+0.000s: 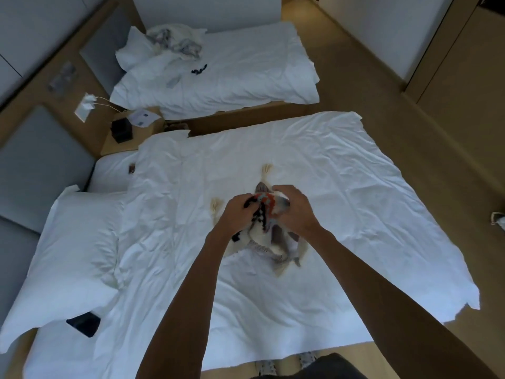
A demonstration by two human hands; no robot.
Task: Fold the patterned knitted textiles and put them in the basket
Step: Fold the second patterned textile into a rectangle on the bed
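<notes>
here, both hands (266,212) gripping bunched knitted textile (263,228), over white bed (341,187)

This is a bedroom, most likely a hotel room (the twin layout suggests it). Two beds with white duvets, the near bed (300,165) and far bed (246,64), flank a wooden nightstand (128,143), with padded headboard panels (38,165) on the wall.

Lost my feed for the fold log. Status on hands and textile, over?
Left hand and right hand both gripping the textile, bunched mid-bed. Not folded yet. Basket not in view. Nothing in the way.
</notes>
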